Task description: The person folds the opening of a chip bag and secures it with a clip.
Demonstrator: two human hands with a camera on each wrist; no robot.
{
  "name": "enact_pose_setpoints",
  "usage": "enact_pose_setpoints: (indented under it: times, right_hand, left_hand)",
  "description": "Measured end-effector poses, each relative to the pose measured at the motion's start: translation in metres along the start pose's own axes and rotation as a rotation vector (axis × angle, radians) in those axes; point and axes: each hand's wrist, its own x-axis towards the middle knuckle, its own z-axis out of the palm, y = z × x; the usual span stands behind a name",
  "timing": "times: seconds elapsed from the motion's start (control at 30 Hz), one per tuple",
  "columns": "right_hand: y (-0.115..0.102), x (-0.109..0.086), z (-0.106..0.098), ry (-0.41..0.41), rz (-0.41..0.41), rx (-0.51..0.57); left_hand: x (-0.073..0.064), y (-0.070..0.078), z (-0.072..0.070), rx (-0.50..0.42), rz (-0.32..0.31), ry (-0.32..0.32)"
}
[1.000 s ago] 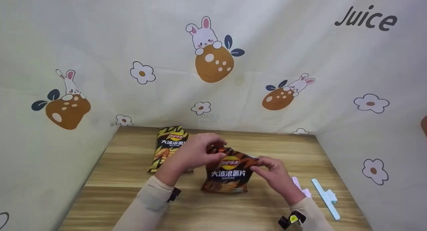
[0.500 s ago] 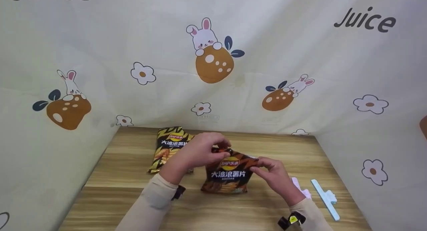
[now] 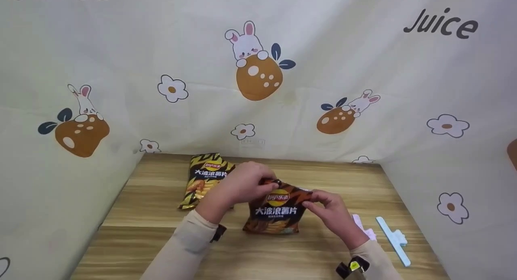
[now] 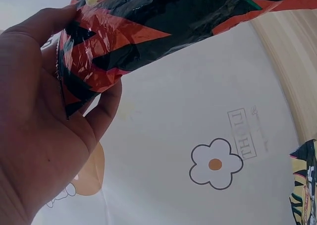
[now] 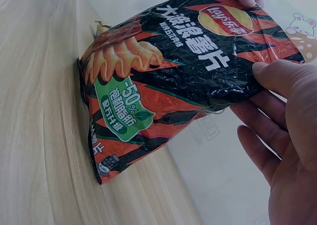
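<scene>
A red-and-black bag of potato chips (image 3: 276, 213) stands upright on the wooden table, its printed front facing me. Thumb and fingers of my left hand (image 3: 248, 183) pinch its top edge on the left. My right hand (image 3: 333, 211) pinches the top right corner. In the right wrist view, the thumb presses on the front of the chip bag (image 5: 163, 81) while the other fingers go behind it. The left wrist view has the bag's top edge (image 4: 99, 56) between thumb and fingers, near the palm. The bag's back is hidden in the head view.
Behind my left forearm lies a yellow-and-black chip bag (image 3: 208, 175), partly covered by it. A light blue bag clip (image 3: 392, 241) lies at the table's right, beside a pink clip (image 3: 369, 233) partly hidden by my right wrist. A patterned curtain (image 3: 202, 118) borders the table (image 3: 161, 247).
My left hand has shifted slightly right along the bag's top edge, uncovering more of the yellow bag. The right hand and the held bag have hardly moved.
</scene>
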Motion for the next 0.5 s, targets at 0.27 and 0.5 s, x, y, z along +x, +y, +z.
enact_pose_setpoints:
  times: [0.27,0.5]
  right_hand:
    - [-0.0013,-0.0018,0.0012,0.011,0.020,0.005]
    - [-0.0031,-0.0029,0.0048,0.057,-0.014,-0.026]
  left_hand:
    - [0.0000,-0.0022,0.0001,0.008,0.025,0.018]
    - [0.0007,-0.0042,-0.0001,0.000,0.045,0.026]
